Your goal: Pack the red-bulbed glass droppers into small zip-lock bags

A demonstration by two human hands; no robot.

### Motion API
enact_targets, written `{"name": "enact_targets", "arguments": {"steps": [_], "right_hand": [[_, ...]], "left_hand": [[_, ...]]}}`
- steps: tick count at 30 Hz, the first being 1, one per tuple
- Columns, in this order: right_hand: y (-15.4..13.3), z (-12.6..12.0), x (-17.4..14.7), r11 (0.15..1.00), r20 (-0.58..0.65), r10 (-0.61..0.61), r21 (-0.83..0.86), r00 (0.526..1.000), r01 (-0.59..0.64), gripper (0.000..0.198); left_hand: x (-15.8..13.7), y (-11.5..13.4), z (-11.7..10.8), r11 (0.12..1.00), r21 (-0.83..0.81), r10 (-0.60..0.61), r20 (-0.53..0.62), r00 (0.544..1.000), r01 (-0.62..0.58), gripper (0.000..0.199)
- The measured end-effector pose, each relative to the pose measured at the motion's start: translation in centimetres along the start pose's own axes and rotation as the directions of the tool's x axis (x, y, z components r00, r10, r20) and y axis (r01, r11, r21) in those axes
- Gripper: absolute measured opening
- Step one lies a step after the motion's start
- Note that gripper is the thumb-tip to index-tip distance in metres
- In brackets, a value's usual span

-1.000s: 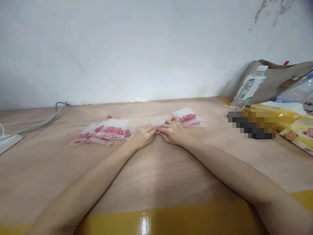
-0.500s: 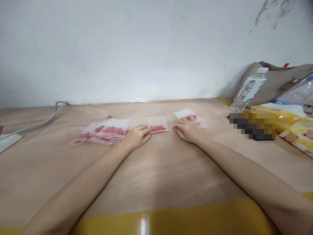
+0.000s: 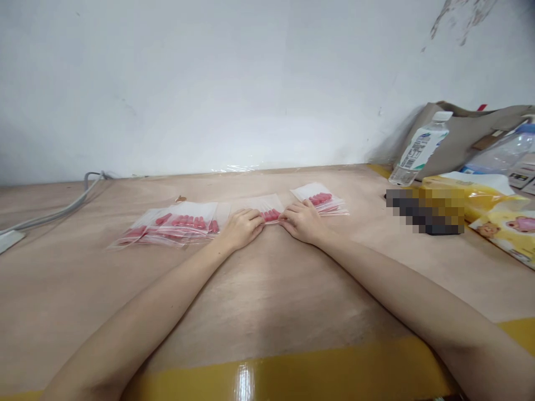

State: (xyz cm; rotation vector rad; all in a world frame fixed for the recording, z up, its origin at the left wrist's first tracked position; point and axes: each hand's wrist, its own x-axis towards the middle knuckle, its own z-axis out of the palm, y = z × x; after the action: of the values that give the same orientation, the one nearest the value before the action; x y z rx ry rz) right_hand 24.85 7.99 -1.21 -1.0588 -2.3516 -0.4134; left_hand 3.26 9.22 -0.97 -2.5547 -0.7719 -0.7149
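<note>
A small clear plastic bag [image 3: 263, 203] lies flat on the table with a row of pinkish-red, capsule-shaped pieces [image 3: 271, 215] in it. My left hand [image 3: 244, 227] has its fingers closed on the bag's near left edge. At the near right corner my right hand [image 3: 304, 221] pinches the same bag, fingers bent and thumb underneath. To the left, a loose pile of similar filled bags [image 3: 184, 223] overlaps in layers. A smaller stack of them [image 3: 322, 199] sits just behind my right hand.
On the right stand a plastic bottle [image 3: 421, 149], a grey bag [image 3: 463, 133] and yellow packs [image 3: 507, 225], with a dark, blurred-out object [image 3: 443, 229] before them. A grey cable [image 3: 75, 205] runs along the left. The white wall [image 3: 209, 83] closes off the back.
My right hand has come left off the small stack onto the middle bag's corner. My left hand has shifted slightly right along that bag. The view has moved a little.
</note>
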Motion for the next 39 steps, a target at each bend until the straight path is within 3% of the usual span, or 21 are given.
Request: {"name": "enact_targets", "arguments": {"steps": [5,11,21,31,39], "right_hand": [[0.4,0.1,0.1,0.998,-0.003,-0.057,-0.04,0.998,0.057,0.021],[0.1,-0.2,0.3,0.991,-0.011,-0.12,-0.066,0.993,0.119,0.024],[-0.2,0.3,0.4,0.989,-0.057,-0.141,-0.053,0.988,0.138,0.026],[0.0,0.4,0.4,0.995,-0.074,-0.102,-0.016,0.992,0.101,0.018],[0.1,0.8,0.4,0.993,-0.09,-0.114,0.032,0.989,0.117,0.02]], "left_hand": [[0.0,-0.1,-0.1,1.0,-0.031,0.001,-0.01,1.0,-0.001,0.028],[0.7,0.5,0.2,0.998,-0.065,-0.017,-0.034,0.999,0.015,0.017],[1.8,1.0,1.2,0.994,-0.106,0.035,-0.039,0.999,-0.039,0.02],[1.7,1.3,1.0,0.985,-0.17,-0.031,-0.063,0.998,0.02,0.015],[1.9,1.2,0.8,0.977,-0.213,-0.003,-0.03,1.0,-0.003,0.016]]}}
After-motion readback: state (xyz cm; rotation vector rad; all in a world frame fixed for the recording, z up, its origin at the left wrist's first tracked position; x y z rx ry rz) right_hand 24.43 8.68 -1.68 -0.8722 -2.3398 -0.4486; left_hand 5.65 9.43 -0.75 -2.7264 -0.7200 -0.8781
